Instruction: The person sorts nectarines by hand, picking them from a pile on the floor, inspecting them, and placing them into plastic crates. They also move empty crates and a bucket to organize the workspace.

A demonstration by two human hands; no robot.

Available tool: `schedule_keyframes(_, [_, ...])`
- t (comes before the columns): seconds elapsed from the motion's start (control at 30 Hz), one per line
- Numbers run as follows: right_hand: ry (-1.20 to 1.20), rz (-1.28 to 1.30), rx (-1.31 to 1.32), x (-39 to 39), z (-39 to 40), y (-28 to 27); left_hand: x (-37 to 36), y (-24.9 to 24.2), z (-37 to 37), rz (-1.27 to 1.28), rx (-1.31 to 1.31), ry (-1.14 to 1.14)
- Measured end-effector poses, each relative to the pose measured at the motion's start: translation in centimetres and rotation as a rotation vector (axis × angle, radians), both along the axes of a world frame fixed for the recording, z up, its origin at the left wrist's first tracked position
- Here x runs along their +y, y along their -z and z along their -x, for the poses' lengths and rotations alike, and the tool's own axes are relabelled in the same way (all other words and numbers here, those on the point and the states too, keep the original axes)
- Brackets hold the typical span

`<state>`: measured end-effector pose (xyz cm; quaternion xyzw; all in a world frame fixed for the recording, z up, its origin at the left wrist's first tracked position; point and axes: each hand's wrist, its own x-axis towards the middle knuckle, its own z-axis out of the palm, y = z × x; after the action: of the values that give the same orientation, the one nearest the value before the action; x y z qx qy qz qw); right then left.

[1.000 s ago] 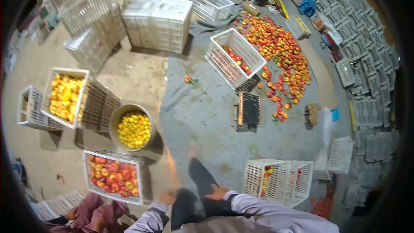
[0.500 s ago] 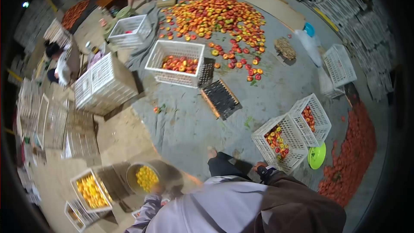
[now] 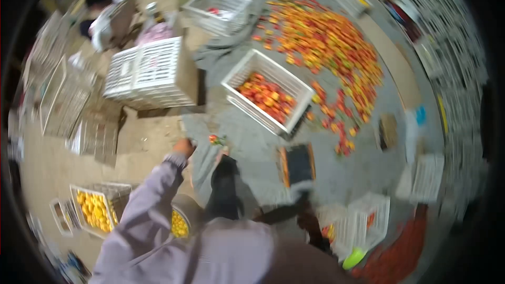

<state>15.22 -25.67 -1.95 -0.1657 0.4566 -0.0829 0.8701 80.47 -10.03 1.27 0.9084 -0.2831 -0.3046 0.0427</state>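
Grey floor sheet (image 3: 258, 160), centre. One reddish fruit (image 3: 213, 139), left of centre, near the person's left hand (image 3: 183, 148); presumably light, firm, easily bruised, best cupped round its sides. Right hand (image 3: 307, 222), lower centre. Blur hides both grips; closure cannot be told.

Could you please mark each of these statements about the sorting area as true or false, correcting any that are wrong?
1. The left hand is inside the middle crate. False: it is outside, to the crate's left.
2. A small red fruit lies near the left hand. True.
3. The large fruit pile is packed in a box. False: it lies loose on the gray sheet.
4. The middle crate holds red and yellow fruit. True.
5. The bucket at lower left is full of red fruit. False: the visible fruit in it is yellow.
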Motion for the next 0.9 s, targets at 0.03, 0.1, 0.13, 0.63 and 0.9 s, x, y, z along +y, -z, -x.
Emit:
schedule_keyframes(0.03, [-0.082,0.13,0.393,-0.3,-2.6,-3.8,-2.0,2.2,-4.4,0.01,-0.061,0.022])
schedule_keyframes(0.1, [-0.6,0.707,0.495,1.1,-1.2,-3.2,-5.1,3.3,-9.5,-0.069,-0.125,-0.052])
schedule_keyframes(0.13, [-1.02,1.038,0.294,0.5,2.7,-0.1,-7.7,2.6,-12.6,-0.014,-0.129,-0.127])
schedule_keyframes(0.63, [-0.459,0.121,0.807,-0.1,-19.1,-12.8,-12.8,18.8,-37.7,0.214,-0.509,-0.121])
schedule_keyframes(0.9, [-0.458,0.144,0.884,-2.6,-21.0,-15.9,-15.5,7.5,-33.5,-0.249,-0.354,-0.108])
